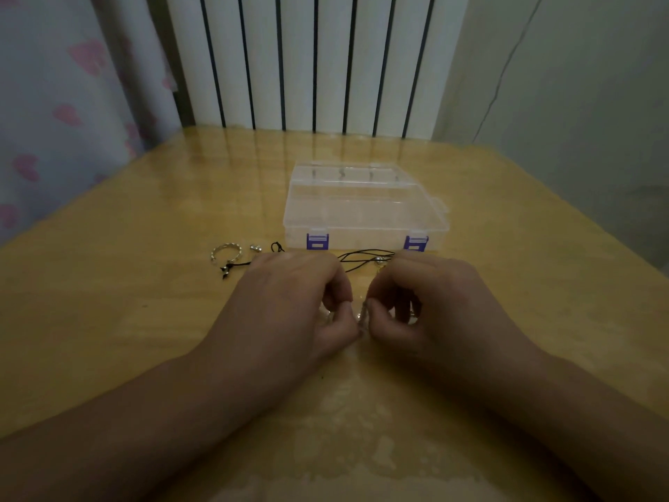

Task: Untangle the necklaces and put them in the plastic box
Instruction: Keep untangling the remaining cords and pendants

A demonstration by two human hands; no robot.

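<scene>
My left hand [297, 302] and my right hand [430, 302] meet at the table's middle, fingers curled, pinching a thin silvery chain [362, 315] between their fingertips. Most of that chain is hidden by the fingers. A black cord necklace [362, 256] with a small silver pendant [379, 261] lies just beyond my hands, partly under them. The clear plastic box [365, 208] with two purple latches stands shut right behind the cord.
A silver ring-shaped chain [226, 253], a small silver piece [255, 247] and black cord ends [277, 247] lie left of the box. The wooden table [126, 284] runs back to a white radiator [307, 59]; a curtain hangs at left.
</scene>
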